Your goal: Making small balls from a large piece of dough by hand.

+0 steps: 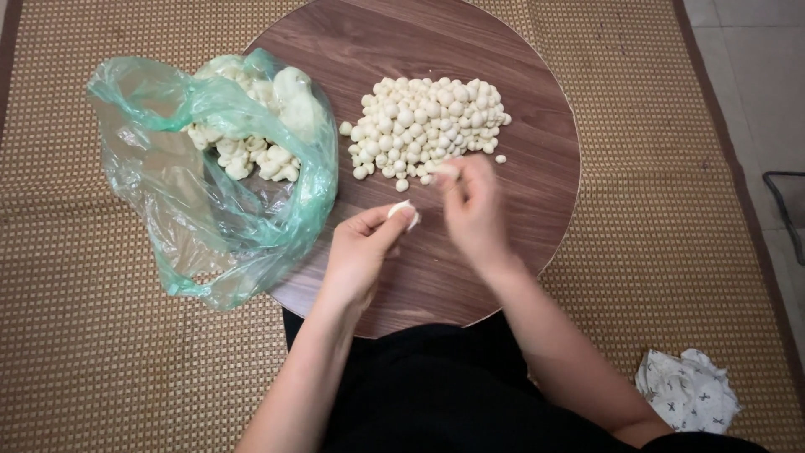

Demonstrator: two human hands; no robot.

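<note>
The person sits at a round wooden tabletop (503,243) on a woven mat (101,352); the left hand (356,256) pinches a small white piece (404,210) between thumb and fingertips, just below the board's centre; it looks like a peeled shell or a seed half out of its skin, I cannot tell which. The right hand (474,210) is blurred, fingers drawn together at the six o'clock edge of the pile of round cream seeds (428,122), and seems to hold one seed at its fingertips, though the blur keeps me from being sure.

The pile lies at about one o'clock on the board; at ten o'clock a green plastic bag (210,218) sags open, with pale husks (251,143) inside.

These seeds look light, hard and smooth, apt to roll and slip away; best taken one at a time, pinched across the middle with fingertips; the husk piece looks thin and soft, easily crushed.

A crumpled patterned cloth (688,390) lies on the mat at four o'clock, well apart.
</note>
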